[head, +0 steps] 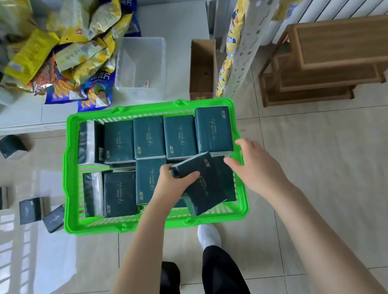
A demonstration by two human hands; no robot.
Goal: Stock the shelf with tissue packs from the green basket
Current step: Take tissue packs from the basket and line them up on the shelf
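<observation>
A green basket [68, 178] stands on the tiled floor, filled with several dark green tissue packs [148, 138]. My left hand [172, 186] grips one tissue pack [204, 189] by its left end and holds it tilted above the basket's near right part. My right hand [255, 161] hovers just right of that pack over the basket's right rim, fingers relaxed and holding nothing. The white shelf [23, 112] lies beyond the basket at the upper left.
Snack bags [72, 52] are heaped on the white shelf beside a clear plastic bin [142, 64]. Several tissue packs [31, 210] lie on the floor at left. A cardboard box [202, 69], a perforated rack upright [245, 41] and a wooden stand [324, 60] are at right.
</observation>
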